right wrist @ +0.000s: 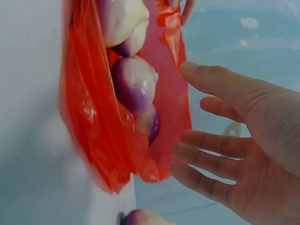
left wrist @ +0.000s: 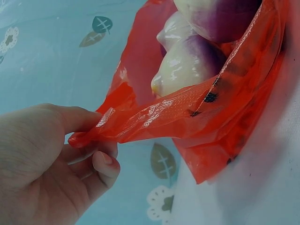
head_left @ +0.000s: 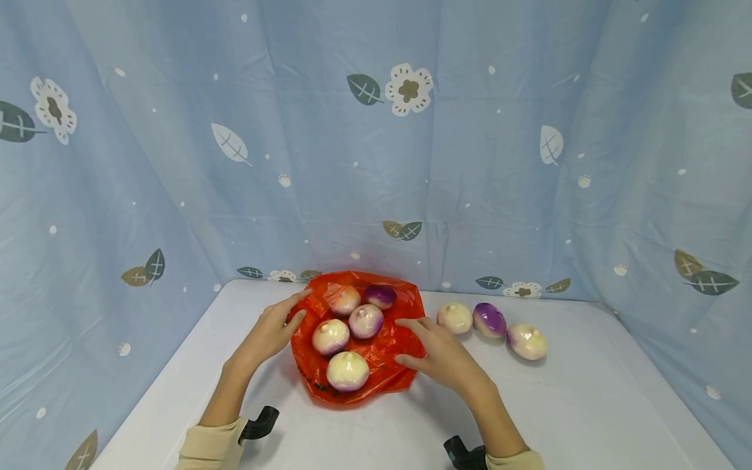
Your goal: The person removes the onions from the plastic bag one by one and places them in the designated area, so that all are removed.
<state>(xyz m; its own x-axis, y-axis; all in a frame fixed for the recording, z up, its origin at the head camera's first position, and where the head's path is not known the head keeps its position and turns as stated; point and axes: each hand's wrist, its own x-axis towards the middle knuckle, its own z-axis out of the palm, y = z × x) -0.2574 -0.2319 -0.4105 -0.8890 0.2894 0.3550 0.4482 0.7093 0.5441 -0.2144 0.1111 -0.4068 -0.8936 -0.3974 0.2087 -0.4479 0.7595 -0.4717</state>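
A red plastic bag (head_left: 384,352) lies spread on the table with its mouth turned up. Inside sit several purple-and-white turnips (head_left: 348,372), shiny and round. At the bag's left side, my left hand (head_left: 269,329) pinches the edge between thumb and fingers, and the left wrist view shows the plastic (left wrist: 154,115) drawn taut from them. My right hand (head_left: 443,356) hovers by the bag's right side, its fingers spread and holding nothing. In the right wrist view a small gap shows between most fingertips and the bag; whether the thumb touches its rim I cannot tell.
To the right of the bag, three more turnips stand in a row on the white table (head_left: 599,391): a pale one (head_left: 454,318), a purple one (head_left: 489,320) and another pale one (head_left: 527,341). A blue patterned curtain (head_left: 329,163) encloses the table's back and sides.
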